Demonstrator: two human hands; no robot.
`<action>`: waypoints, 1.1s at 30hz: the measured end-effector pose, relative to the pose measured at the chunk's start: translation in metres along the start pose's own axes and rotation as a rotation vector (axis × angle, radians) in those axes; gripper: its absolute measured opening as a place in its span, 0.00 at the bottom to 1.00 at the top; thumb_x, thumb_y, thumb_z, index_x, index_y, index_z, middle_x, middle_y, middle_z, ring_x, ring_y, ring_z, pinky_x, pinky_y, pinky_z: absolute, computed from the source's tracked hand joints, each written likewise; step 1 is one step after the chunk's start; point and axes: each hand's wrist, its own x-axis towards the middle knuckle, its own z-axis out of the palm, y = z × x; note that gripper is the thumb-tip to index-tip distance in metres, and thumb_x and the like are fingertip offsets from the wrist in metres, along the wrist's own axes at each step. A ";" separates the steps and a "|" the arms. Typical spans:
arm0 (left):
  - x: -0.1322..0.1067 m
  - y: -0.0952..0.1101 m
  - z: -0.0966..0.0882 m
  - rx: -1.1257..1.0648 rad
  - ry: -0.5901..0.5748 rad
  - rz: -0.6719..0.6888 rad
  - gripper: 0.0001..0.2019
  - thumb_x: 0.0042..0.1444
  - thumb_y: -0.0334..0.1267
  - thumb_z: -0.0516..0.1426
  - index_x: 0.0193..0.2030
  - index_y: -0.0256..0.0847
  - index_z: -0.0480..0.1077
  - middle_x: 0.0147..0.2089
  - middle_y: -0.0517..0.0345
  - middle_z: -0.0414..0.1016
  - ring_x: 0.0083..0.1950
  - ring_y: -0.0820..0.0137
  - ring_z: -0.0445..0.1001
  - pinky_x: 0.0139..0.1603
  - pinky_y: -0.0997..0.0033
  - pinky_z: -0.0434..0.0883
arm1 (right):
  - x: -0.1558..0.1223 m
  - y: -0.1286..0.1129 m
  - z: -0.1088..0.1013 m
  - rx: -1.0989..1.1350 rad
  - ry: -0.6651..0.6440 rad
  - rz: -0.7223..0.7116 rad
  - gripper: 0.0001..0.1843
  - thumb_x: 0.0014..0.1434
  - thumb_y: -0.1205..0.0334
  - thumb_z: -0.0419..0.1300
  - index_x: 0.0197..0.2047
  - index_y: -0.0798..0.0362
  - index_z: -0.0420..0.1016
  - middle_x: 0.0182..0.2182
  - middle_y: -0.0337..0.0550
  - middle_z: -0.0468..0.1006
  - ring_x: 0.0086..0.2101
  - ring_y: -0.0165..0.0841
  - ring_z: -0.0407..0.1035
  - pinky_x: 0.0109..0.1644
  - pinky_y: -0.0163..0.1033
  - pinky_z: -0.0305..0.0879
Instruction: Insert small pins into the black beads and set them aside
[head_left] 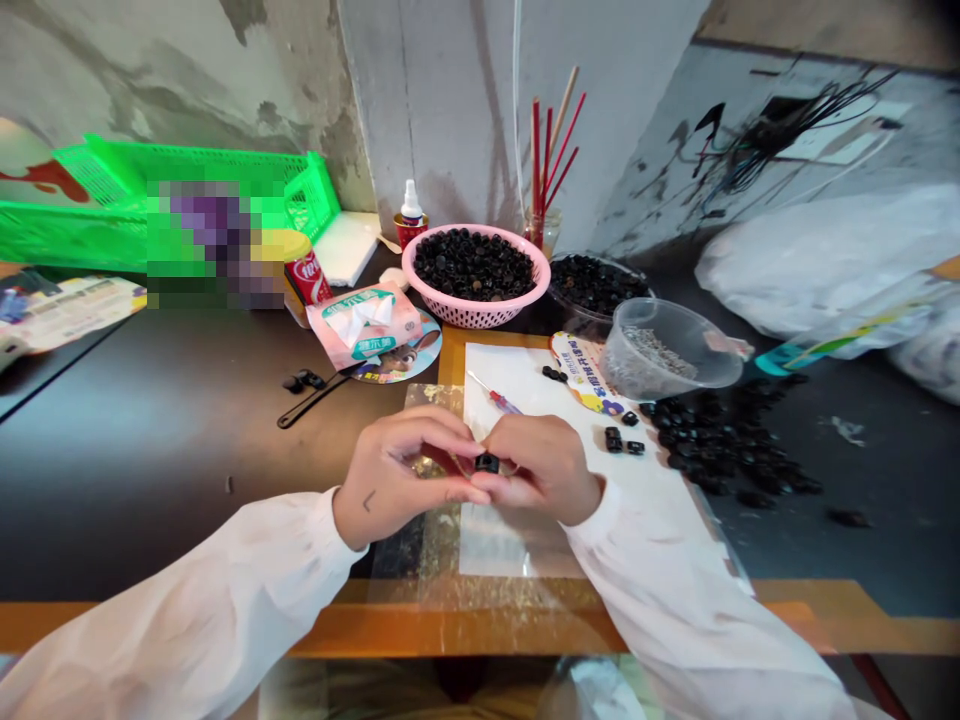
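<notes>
My left hand (401, 470) and my right hand (541, 465) meet over a white sheet (525, 390) on the table, both in white sleeves. Between their fingertips sits a small black plastic part (487, 462), pinched from both sides. A heap of similar black parts (720, 435) lies to the right of my right hand, with three loose ones (622, 440) closer in. A small red-handled screwdriver (495, 398) lies on the sheet just beyond my hands.
A pink basket (475, 312) full of black parts stands behind, beside a clear bowl (600, 318) of more and a clear tub (675, 345) of small metal bits. A tissue pack (364, 325), red can (306, 272), green crate (187, 190) and plastic bags (825, 260) surround.
</notes>
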 end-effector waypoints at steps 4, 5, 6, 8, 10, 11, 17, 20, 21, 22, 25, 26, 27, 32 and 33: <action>0.001 -0.001 -0.002 0.057 -0.001 0.141 0.12 0.46 0.41 0.72 0.36 0.39 0.81 0.34 0.51 0.80 0.33 0.71 0.78 0.31 0.76 0.78 | 0.004 0.003 -0.003 0.068 -0.054 0.003 0.23 0.69 0.42 0.51 0.31 0.50 0.69 0.23 0.37 0.71 0.24 0.30 0.65 0.27 0.35 0.58; 0.002 -0.002 -0.003 0.067 0.003 0.153 0.11 0.47 0.41 0.71 0.36 0.39 0.81 0.34 0.52 0.80 0.33 0.71 0.78 0.31 0.76 0.77 | 0.004 0.003 -0.002 0.094 -0.075 0.018 0.23 0.70 0.42 0.50 0.32 0.50 0.69 0.25 0.38 0.72 0.25 0.30 0.66 0.28 0.34 0.58; 0.002 -0.002 -0.003 0.080 0.007 0.160 0.10 0.49 0.41 0.71 0.36 0.39 0.81 0.33 0.52 0.80 0.32 0.71 0.77 0.31 0.76 0.77 | 0.004 0.002 -0.002 0.125 -0.089 0.040 0.23 0.70 0.42 0.48 0.33 0.50 0.69 0.26 0.38 0.72 0.26 0.30 0.66 0.29 0.34 0.59; 0.003 -0.003 -0.005 0.123 0.010 0.181 0.09 0.50 0.41 0.70 0.36 0.40 0.81 0.32 0.53 0.79 0.31 0.72 0.76 0.31 0.76 0.76 | 0.003 0.000 0.000 0.192 -0.106 0.098 0.24 0.71 0.41 0.45 0.34 0.49 0.69 0.27 0.38 0.72 0.27 0.30 0.66 0.30 0.34 0.59; 0.004 -0.002 -0.008 0.189 0.008 0.214 0.09 0.50 0.40 0.70 0.37 0.40 0.82 0.32 0.55 0.78 0.30 0.73 0.75 0.31 0.76 0.75 | 0.002 -0.002 0.002 0.244 -0.121 0.145 0.26 0.71 0.40 0.42 0.34 0.49 0.68 0.27 0.38 0.71 0.27 0.30 0.66 0.30 0.34 0.60; 0.004 -0.002 -0.009 0.222 0.005 0.231 0.09 0.50 0.40 0.70 0.37 0.40 0.82 0.32 0.55 0.78 0.29 0.74 0.74 0.30 0.76 0.74 | 0.001 -0.003 0.002 0.260 -0.129 0.162 0.27 0.71 0.39 0.41 0.35 0.49 0.68 0.27 0.38 0.71 0.27 0.30 0.65 0.30 0.34 0.60; 0.004 -0.003 -0.011 0.310 -0.011 0.277 0.11 0.51 0.41 0.69 0.40 0.41 0.81 0.32 0.57 0.76 0.29 0.76 0.72 0.31 0.77 0.72 | 0.002 -0.005 0.005 0.293 -0.165 0.216 0.27 0.72 0.40 0.39 0.35 0.49 0.65 0.28 0.39 0.70 0.28 0.31 0.66 0.32 0.35 0.61; 0.003 -0.003 -0.010 0.312 -0.020 0.282 0.11 0.52 0.40 0.69 0.41 0.40 0.80 0.33 0.58 0.75 0.29 0.76 0.72 0.32 0.77 0.72 | 0.002 -0.005 0.005 0.311 -0.162 0.213 0.26 0.72 0.41 0.39 0.36 0.50 0.66 0.29 0.39 0.71 0.29 0.31 0.66 0.32 0.35 0.61; 0.003 -0.003 -0.010 0.313 -0.021 0.283 0.11 0.52 0.40 0.69 0.41 0.40 0.80 0.33 0.58 0.75 0.29 0.76 0.72 0.32 0.77 0.72 | 0.001 -0.004 0.005 0.314 -0.160 0.211 0.26 0.72 0.41 0.39 0.36 0.50 0.66 0.29 0.39 0.70 0.29 0.31 0.66 0.32 0.35 0.60; 0.003 -0.003 -0.010 0.316 -0.021 0.282 0.11 0.52 0.40 0.69 0.40 0.40 0.80 0.33 0.58 0.75 0.29 0.76 0.72 0.32 0.77 0.72 | 0.001 -0.004 0.005 0.314 -0.159 0.210 0.26 0.73 0.42 0.40 0.36 0.50 0.66 0.28 0.39 0.70 0.29 0.30 0.65 0.32 0.35 0.60; 0.004 -0.002 -0.010 0.330 -0.009 0.280 0.11 0.51 0.40 0.69 0.39 0.40 0.79 0.33 0.58 0.75 0.31 0.75 0.73 0.33 0.77 0.72 | 0.001 -0.005 0.005 0.296 -0.141 0.218 0.25 0.73 0.42 0.41 0.34 0.50 0.65 0.27 0.37 0.68 0.28 0.30 0.64 0.31 0.35 0.58; 0.004 -0.002 -0.010 0.336 -0.004 0.278 0.10 0.52 0.41 0.69 0.39 0.40 0.79 0.34 0.58 0.75 0.32 0.75 0.73 0.33 0.77 0.72 | 0.001 -0.005 0.005 0.288 -0.132 0.223 0.24 0.73 0.43 0.42 0.33 0.50 0.64 0.27 0.36 0.68 0.27 0.30 0.63 0.31 0.35 0.57; 0.004 -0.002 -0.011 0.340 -0.002 0.279 0.10 0.53 0.41 0.68 0.39 0.40 0.79 0.35 0.57 0.75 0.33 0.74 0.74 0.34 0.77 0.73 | 0.001 -0.006 0.004 0.279 -0.123 0.227 0.23 0.73 0.44 0.43 0.33 0.50 0.64 0.26 0.36 0.67 0.26 0.29 0.63 0.30 0.35 0.56; 0.003 -0.005 -0.011 0.320 -0.025 0.302 0.08 0.56 0.39 0.66 0.40 0.39 0.78 0.37 0.55 0.76 0.36 0.73 0.75 0.35 0.77 0.74 | 0.000 -0.008 0.002 0.233 -0.123 0.208 0.17 0.73 0.50 0.48 0.35 0.50 0.65 0.26 0.35 0.66 0.26 0.29 0.62 0.31 0.35 0.55; 0.003 -0.005 -0.011 0.318 -0.027 0.304 0.08 0.56 0.38 0.66 0.40 0.39 0.77 0.37 0.55 0.76 0.36 0.73 0.75 0.35 0.77 0.74 | 0.000 -0.008 0.002 0.230 -0.128 0.204 0.16 0.73 0.51 0.48 0.36 0.50 0.65 0.27 0.36 0.67 0.27 0.29 0.62 0.31 0.35 0.56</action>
